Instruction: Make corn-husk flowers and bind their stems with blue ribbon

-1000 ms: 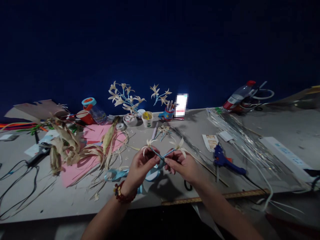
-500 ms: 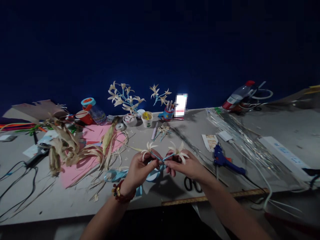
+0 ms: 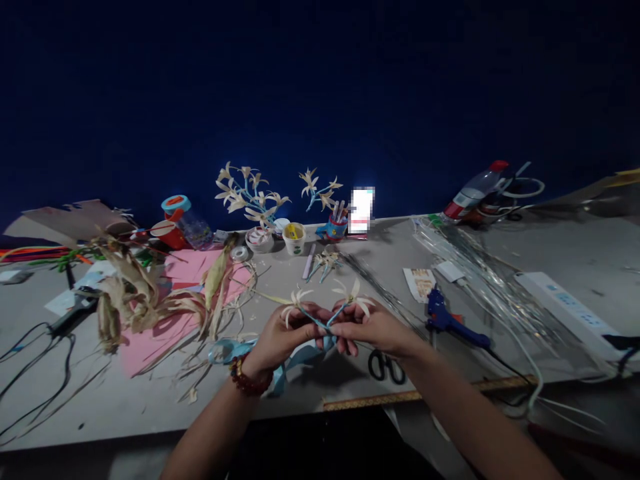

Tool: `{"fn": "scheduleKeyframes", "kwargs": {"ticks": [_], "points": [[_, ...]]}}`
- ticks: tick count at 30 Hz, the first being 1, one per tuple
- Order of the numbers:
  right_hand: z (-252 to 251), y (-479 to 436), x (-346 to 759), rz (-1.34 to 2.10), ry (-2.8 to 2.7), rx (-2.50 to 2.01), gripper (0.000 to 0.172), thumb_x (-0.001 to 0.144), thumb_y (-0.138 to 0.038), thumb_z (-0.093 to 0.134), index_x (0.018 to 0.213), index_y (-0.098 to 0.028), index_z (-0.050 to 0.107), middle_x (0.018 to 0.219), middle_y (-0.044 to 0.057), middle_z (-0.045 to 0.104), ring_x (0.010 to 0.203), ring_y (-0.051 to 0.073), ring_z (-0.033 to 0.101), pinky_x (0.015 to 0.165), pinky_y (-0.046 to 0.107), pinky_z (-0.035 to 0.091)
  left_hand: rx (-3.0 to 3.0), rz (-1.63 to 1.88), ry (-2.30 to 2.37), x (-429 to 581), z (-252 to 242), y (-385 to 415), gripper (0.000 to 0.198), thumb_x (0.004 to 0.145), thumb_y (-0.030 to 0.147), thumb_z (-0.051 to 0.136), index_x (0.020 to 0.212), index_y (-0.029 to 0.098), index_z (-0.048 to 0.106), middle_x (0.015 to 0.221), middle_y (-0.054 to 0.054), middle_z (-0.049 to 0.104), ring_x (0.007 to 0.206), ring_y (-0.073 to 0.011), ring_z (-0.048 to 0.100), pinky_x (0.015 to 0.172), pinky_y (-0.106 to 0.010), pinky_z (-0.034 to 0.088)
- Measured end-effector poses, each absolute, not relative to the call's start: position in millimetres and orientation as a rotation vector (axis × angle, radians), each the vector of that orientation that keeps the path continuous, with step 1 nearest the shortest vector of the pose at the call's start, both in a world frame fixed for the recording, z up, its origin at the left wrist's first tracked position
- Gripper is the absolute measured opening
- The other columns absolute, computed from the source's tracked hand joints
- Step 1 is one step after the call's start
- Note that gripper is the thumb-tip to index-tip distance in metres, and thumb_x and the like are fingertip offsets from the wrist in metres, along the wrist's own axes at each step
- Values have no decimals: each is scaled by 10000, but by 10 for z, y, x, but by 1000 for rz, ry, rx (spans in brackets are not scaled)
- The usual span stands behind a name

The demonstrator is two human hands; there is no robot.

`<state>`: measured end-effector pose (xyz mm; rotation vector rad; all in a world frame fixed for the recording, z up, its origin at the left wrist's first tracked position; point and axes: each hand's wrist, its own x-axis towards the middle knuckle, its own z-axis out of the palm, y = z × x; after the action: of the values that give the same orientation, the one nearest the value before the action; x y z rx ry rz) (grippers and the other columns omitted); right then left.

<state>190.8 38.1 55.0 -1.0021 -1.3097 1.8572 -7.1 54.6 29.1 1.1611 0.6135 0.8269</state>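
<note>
1. Dim overall; the wall point(image 3: 320, 100) is near-black blue.
2. At the back edge of the bench point(image 3: 150, 407), a screen point(image 3: 362, 208) glares white, its borders pixelated.
3. Soft shadow lies below the left hand point(image 3: 285, 337) and right hand point(image 3: 377, 330).
4. Clear wrapping point(image 3: 480, 273) glints toward the right end.
5. Wide-angle stretch and softness mark both ends.

At 7 o'clock, a snug bracelet point(image 3: 245, 381) of rounded beads, dark red to brown, circled the wrist below the bare left hand point(image 3: 283, 337). The left forearm point(image 3: 210, 433) was bare too, as were the right hand point(image 3: 377, 328) and right forearm point(image 3: 470, 407) toward 4 o'clock. Black clothing point(image 3: 325, 447) probably filled the murky area at 6 o'clock.
</note>
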Motion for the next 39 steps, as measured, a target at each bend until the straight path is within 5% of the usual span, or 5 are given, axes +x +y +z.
{"fn": "scheduleKeyframes", "kwargs": {"ticks": [26,39], "points": [[626,308,1921,1984,-1328,-958,223,801,-318,728,754,-122,633,597,-15,665,418,47,548,414,150,432,950,627,451,-105,204,620,291,624,230,864,814,105,682,725,-18,614,519,-79,561,455,-171,458],[614,303,1989,1871,-1463,-947,277,830,-384,705,760,-138,601,670,16,674,498,73,579,464,171,453,1135,721,491,-94,290,583,214,724,271,801,815,114,688,706,-34,670,545,-118,623,528,-209,478]]}}
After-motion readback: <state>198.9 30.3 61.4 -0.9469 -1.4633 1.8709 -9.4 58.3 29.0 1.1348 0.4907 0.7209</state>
